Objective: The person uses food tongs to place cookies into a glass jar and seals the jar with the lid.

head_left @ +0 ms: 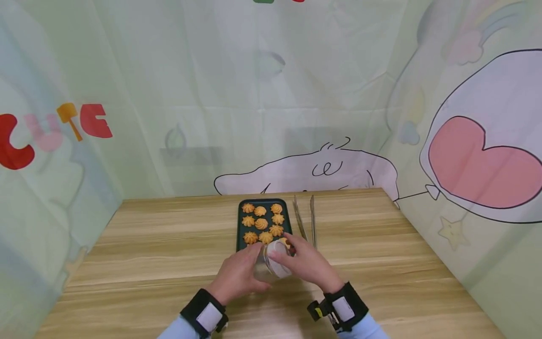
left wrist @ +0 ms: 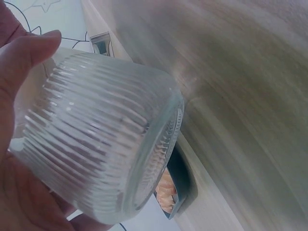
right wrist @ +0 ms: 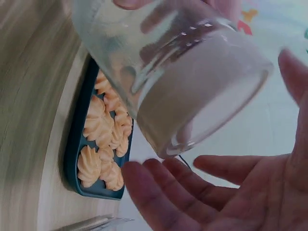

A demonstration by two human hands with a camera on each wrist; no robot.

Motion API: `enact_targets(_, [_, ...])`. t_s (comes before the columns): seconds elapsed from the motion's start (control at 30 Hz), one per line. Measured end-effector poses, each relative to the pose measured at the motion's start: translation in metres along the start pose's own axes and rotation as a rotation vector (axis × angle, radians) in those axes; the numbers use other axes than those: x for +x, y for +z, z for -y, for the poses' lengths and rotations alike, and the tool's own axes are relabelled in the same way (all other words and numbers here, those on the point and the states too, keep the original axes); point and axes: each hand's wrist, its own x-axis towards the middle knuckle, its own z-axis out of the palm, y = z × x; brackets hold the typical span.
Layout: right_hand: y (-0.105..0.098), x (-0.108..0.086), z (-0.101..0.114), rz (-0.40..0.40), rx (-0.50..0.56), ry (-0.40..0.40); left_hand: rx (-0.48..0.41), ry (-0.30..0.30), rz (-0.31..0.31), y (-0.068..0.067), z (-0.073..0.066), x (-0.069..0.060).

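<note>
Wall lettering: the word CUTE, standing in red, pink and orange well to the left of the tray.

Table: wood-grained, extending on both sides of the tray and carrying it.

Left hand: wearing a black wrist band; reaching to the near end of the tray, curling its fingers and thumb around the glass jar and gripping it.

Glass jar: tilting in the left hand, above the table at the tray's near end, its lidded end pointing rightward.

Tray: dark, with rounded corners; lying lengthwise away from the person and holding golden piped cookies in rows.

Pale lid: capping the jar, in front of the tray's near right corner.

Right hand: just right of the tray's near end, spreading its fingers and thumb widely about the lid; whether any fingertip is touching cannot be told.

Metal tongs: lying just right of the tray, pointing along its length.

Balloon drawing: showing a pink heart on the wall, well right of the tray.

View differences: the left wrist view is showing the jar's ribbed wall and thick base, which the head view is hiding; the right wrist view is showing the right palm and the cookies' ridges up close.
</note>
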Motion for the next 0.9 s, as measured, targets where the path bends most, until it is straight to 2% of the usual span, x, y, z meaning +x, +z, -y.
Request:
enact_targets(0.07, [0.001,0.000,0.002,-0.022,-0.027,0.021,0.006,0.006,-0.003,0.000,0.000,0.000])
enact_targets(0.13, [0.001,0.000,0.002,-0.021,-0.040,0.001,0.011,0.012,-0.005,0.000,0.000,0.000])
enact_targets(0.3, [-0.005,-0.003,-0.004,0.031,-0.010,-0.143,0.003,-0.009,0.006,-0.001,-0.001,0.000])
enact_targets(0.4, [-0.006,-0.004,-0.006,0.058,0.010,-0.190,-0.002,-0.021,0.010,-0.002,-0.001,0.001])
enact_targets(0.47, [-0.005,-0.004,-0.006,0.062,0.028,-0.170,0.002,-0.015,0.004,-0.002,-0.001,0.001])
enact_targets(0.67, [-0.001,-0.001,-0.003,0.016,0.016,-0.028,0.008,0.006,-0.006,-0.002,-0.001,0.001])
enact_targets(0.9, [-0.010,-0.006,-0.006,0.016,0.043,-0.087,0.000,-0.012,0.000,-0.002,-0.001,0.002])
